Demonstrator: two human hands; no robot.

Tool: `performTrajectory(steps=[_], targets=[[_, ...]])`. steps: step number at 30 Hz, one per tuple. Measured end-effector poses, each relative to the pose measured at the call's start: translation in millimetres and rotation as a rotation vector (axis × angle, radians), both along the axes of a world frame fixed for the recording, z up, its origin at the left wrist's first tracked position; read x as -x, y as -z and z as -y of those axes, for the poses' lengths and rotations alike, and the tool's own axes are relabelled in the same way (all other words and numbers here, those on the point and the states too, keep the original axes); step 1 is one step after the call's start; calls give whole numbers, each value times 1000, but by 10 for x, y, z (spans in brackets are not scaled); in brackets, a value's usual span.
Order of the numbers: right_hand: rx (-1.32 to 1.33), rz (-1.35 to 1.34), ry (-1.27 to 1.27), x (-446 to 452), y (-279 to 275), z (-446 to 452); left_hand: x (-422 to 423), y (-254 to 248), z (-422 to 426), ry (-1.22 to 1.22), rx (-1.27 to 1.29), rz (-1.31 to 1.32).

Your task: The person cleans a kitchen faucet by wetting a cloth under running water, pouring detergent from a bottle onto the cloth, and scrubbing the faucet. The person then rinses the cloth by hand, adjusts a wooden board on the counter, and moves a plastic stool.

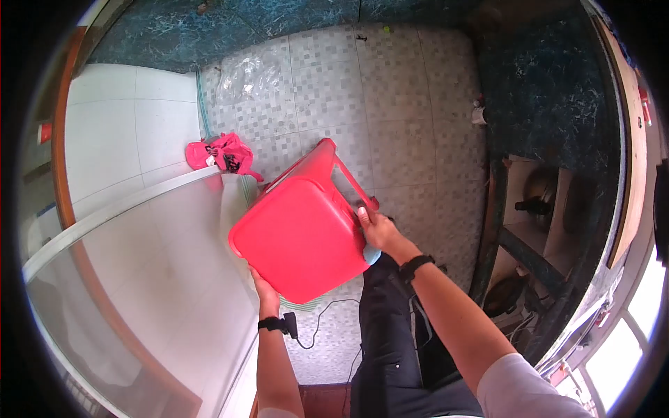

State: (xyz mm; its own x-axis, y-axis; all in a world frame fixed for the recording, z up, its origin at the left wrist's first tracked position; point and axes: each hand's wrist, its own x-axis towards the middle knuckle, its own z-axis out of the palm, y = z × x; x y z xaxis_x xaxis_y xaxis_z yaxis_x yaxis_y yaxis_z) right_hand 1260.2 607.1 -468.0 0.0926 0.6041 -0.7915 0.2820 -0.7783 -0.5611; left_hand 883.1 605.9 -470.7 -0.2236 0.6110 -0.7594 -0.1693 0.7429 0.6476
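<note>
A red plastic stool [300,240] is tilted in front of me, its square seat turned toward my head and its legs pointing away. My left hand [265,291] grips the lower left edge of the seat, its fingers mostly hidden underneath. At the right side of the stool my right hand [376,228] is closed on the frame, the thumb on top. A bit of light blue material [372,255] shows just below my right hand; I cannot make out what it is. Black bands with a cable are on my wrists.
A pink bag [226,155] lies on the floor beyond the stool, and crumpled clear plastic [251,75] lies farther back. A glass panel [146,292] stands on my left. At right, a dark-framed shelf [529,268] holds pans. A thin cable [327,306] hangs near my legs.
</note>
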Motion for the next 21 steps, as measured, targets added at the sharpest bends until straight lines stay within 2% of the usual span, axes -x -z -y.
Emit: performTrajectory(steps=[1, 5, 6, 8, 9, 12, 14, 15, 16, 19, 21], targets=[[84, -58, 46, -66, 74, 35, -70, -54, -20, -27, -3, 28], [35, 6, 178, -406, 121, 199, -831, -463, -248, -97, 23, 100], [37, 20, 201, -559, 89, 325, -977, -434, -269, -75, 28, 113], [-136, 2, 310, -907, -33, 550, -1274, -386, -346, -57, 22, 205], [-96, -15, 394, -1085, -75, 645, -1483, -378, -387, -37, 22, 217], [-90, 78, 487, -1665, -172, 1025, -2142, -293, -382, 90, 27, 317], [-120, 113, 529, -2028, -88, 1329, -2594, -167, -345, 287, -135, 189], [-147, 141, 548, -2180, -75, 1417, -2838, -116, -316, 344, -147, 31], [-147, 148, 573, -2325, -55, 1525, -3017, -66, -347, 369, -147, 39], [-211, 161, 680, -2755, -163, 1742, -3425, 169, -289, 771, -188, 88], [-223, 227, 702, -3047, 64, 1966, -3566, 284, -195, 830, -139, 86]])
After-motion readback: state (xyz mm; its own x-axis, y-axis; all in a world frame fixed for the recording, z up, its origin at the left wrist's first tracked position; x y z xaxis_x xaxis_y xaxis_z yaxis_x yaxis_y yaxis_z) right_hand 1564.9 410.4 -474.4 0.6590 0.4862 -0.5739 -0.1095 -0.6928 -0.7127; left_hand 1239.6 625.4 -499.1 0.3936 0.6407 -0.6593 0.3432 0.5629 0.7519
